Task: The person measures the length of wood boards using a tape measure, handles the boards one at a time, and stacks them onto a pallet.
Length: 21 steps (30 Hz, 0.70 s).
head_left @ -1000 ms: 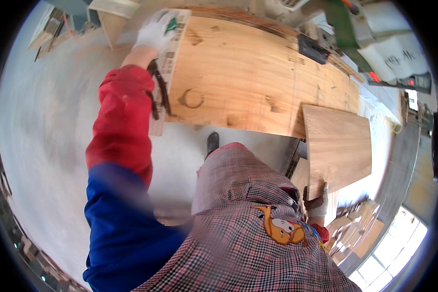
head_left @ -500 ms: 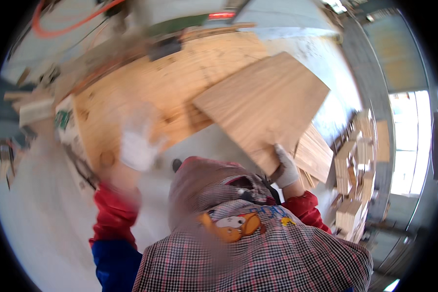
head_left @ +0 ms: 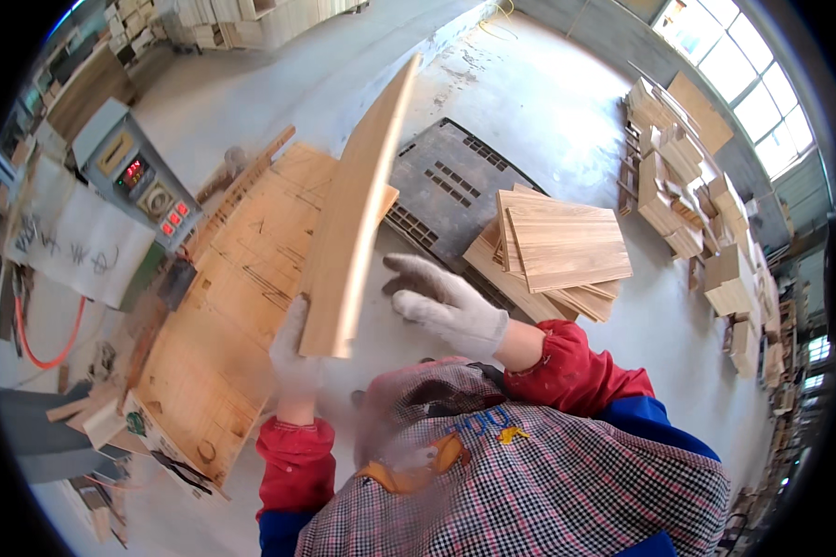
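Right beside the workbench [head_left: 204,348], your left hand [head_left: 294,355] pinches one board [head_left: 351,213], not yet set down; your right hand [head_left: 450,314] spreads its fingers, empty; piled boards [head_left: 571,243] lie farther right

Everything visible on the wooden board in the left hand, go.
The wooden board is a flat, straight-edged panel that looks like light-brown wood, with a paler, smooth-looking edge. It is turned up on its side, so the view catches one face steeply and a long edge. The gloved left grip holds it near its lower end in the picture. The open right grip is beside it, with a visible gap between. It overlaps the worktop in view; whether they touch can't be told.
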Tool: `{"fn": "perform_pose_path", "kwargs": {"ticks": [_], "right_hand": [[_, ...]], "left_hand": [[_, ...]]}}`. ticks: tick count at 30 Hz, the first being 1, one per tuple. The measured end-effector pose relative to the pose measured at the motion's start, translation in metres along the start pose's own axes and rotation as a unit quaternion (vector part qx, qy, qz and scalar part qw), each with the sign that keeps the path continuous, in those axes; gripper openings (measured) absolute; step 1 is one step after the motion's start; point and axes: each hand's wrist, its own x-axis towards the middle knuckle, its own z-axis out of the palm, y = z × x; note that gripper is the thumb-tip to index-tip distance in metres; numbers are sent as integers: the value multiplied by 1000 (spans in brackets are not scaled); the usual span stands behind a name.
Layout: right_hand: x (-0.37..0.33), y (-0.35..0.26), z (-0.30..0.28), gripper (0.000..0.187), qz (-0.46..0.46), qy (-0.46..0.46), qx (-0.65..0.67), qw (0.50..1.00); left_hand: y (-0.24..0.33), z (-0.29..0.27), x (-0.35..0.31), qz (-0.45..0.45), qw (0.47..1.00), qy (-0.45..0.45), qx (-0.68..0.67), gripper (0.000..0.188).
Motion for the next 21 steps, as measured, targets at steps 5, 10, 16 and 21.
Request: {"fn": "perform_pose_path", "kwargs": {"ticks": [5, 10, 16, 21], "right_hand": [[40, -26, -34, 72, -188, 80, -426, 881], [126, -49, -59, 73, -388, 69, -615, 683], [159, -76, -35, 57, -265, -210, -714, 613], [112, -71, -93, 32, -370, -176, -642, 649]], "left_hand": [[-7, -23, -14, -224, 972, 55, -49, 34], [-14, -13, -23, -296, 951, 76, 37, 34], [11, -8, -19, -270, 944, 44, -182, 44], [47, -27, 4, 89, 957, 24, 275, 66]]}}
